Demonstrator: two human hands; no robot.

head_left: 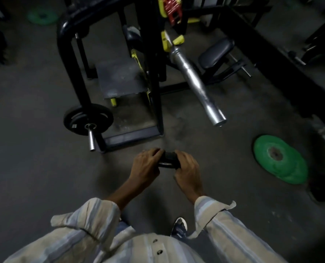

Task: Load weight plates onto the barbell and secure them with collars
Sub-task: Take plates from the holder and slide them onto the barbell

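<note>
Both my hands grip a small black weight plate held flat in front of my body, my left hand on its left edge and my right hand on its right edge. Beyond them the bare silver barbell sleeve juts toward me from the rack, its end above and right of the plate. No plate or collar sits on this sleeve. A red collar-like clip hangs near the rack's top.
The black rack frame stands at left, with black plates stored on a low peg. Green plates lie stacked on the floor at right, another green plate far left. A padded bench sits behind the sleeve.
</note>
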